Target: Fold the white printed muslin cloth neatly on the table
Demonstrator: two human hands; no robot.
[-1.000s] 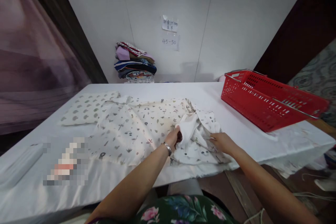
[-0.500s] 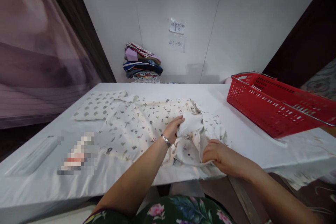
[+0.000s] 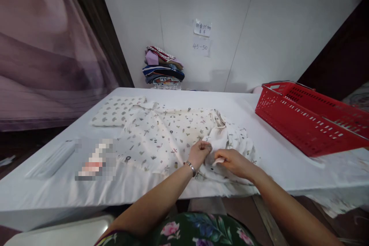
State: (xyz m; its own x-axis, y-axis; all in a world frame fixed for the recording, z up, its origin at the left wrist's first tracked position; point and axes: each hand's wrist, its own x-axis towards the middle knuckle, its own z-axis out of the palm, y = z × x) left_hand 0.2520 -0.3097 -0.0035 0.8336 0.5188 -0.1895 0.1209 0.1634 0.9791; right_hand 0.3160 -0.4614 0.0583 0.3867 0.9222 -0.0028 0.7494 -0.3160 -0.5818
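Observation:
A cream garment (image 3: 173,123) printed with small plant-like motifs lies spread across the white table, its right end bunched up. My left hand (image 3: 200,153) is closed on the bunched fabric near the front edge, with a metal bracelet at the wrist. Just to its right, my right hand (image 3: 232,161) pinches a pale edge of the same garment, which pokes out under the fingers. The fingertips of both hands come close together over the folds. Which part of the garment they hold, I cannot tell.
A folded cloth with grey-green motifs (image 3: 115,112) lies at the back left. Closer are a clear plastic packet (image 3: 53,159) and a pixelated item (image 3: 93,163). A red basket (image 3: 305,127) stands at the right. Folded clothes (image 3: 163,71) are stacked by the wall.
My right hand has moved left and up, toward my left hand, bringing the garment's edge along. My left hand has shifted slightly down. The whole view has turned a little left.

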